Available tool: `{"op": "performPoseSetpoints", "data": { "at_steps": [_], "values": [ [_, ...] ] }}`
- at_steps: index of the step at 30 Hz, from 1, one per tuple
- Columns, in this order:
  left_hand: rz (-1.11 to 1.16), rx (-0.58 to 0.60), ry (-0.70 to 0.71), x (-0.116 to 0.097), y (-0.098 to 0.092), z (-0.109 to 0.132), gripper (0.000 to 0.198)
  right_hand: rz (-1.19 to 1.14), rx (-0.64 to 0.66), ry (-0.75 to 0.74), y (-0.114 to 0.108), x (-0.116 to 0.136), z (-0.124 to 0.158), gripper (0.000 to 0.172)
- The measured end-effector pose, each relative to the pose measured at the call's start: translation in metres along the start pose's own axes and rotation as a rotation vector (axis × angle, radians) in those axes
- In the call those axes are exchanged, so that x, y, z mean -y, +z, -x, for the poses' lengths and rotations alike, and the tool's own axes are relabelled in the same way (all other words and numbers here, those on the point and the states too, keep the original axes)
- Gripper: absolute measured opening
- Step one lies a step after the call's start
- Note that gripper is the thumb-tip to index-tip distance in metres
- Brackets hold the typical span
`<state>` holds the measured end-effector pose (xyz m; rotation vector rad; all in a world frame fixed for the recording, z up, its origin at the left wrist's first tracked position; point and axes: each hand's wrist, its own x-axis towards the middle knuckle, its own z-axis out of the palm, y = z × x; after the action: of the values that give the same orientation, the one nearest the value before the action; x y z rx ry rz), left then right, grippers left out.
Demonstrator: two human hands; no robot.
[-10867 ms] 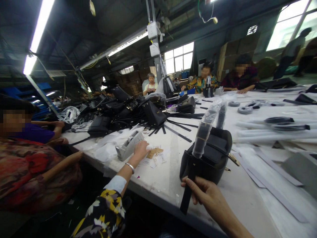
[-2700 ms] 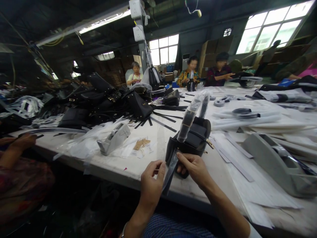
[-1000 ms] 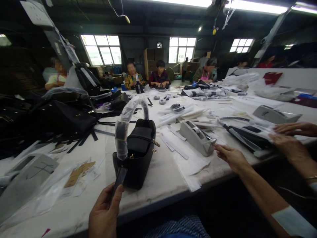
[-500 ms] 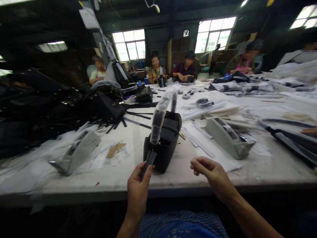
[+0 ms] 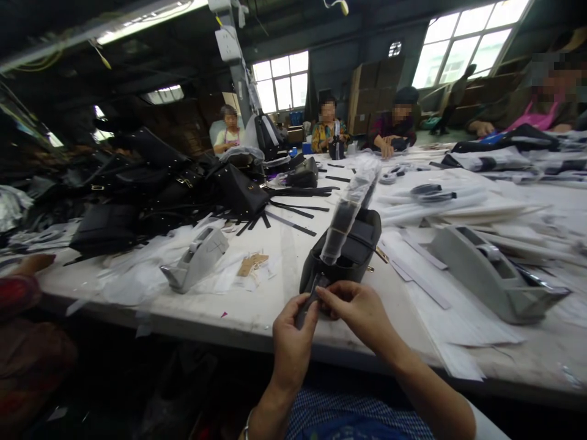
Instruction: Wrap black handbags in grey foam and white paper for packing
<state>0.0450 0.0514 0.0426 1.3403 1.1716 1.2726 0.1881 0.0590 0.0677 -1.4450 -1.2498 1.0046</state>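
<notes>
A black handbag (image 5: 351, 271) stands on the worktable in front of me, its top open. Clear plastic film covers its raised handle (image 5: 340, 229). From the bag's near end a black strap (image 5: 318, 283) extends toward me. Between the thumb and fingers of my left hand (image 5: 291, 333) the strap is gripped. My right hand (image 5: 358, 308) pinches the same strap just above the left, close against the bag; its fingertips partly hide the strap. Gold-coloured hardware (image 5: 381, 254) shows at the bag's right side.
Grey tape dispensers stand left (image 5: 197, 260) and right (image 5: 495, 275) on the white table (image 5: 284, 293). Black bags (image 5: 238, 192) are heaped at left. White paper sheets (image 5: 454, 311) and wrapped straps (image 5: 431, 192) lie at right. Several people sit across the table; another person's arm (image 5: 34, 264) is at far left.
My right hand has come from the table's right side to the strap and now pinches it beside my left hand. The view has swung left, so the scene sits farther right.
</notes>
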Motion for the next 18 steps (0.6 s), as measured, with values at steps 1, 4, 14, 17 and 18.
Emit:
{"op": "performPoseSetpoints", "data": {
  "at_steps": [1,4,14,17,18],
  "values": [
    [0.014,0.011,-0.007,-0.001,-0.001,0.0,0.025,-0.017,0.013,0.008,-0.001,0.0,0.0,0.035],
    [0.109,0.044,-0.062,-0.002,-0.004,0.001,0.027,-0.112,0.095,-0.012,-0.005,-0.006,0.0,0.033],
    [0.48,0.257,-0.5,-0.002,-0.005,0.006,0.039,-0.139,0.05,-0.123,0.007,-0.025,0.005,0.026],
    [0.471,0.266,-0.526,-0.002,-0.004,0.006,0.042,-0.23,0.002,-0.09,0.018,-0.025,0.005,0.032],
    [0.466,0.274,-0.531,-0.002,-0.004,0.006,0.042,-0.273,0.001,-0.068,0.021,-0.025,0.005,0.034]
  ]
}}
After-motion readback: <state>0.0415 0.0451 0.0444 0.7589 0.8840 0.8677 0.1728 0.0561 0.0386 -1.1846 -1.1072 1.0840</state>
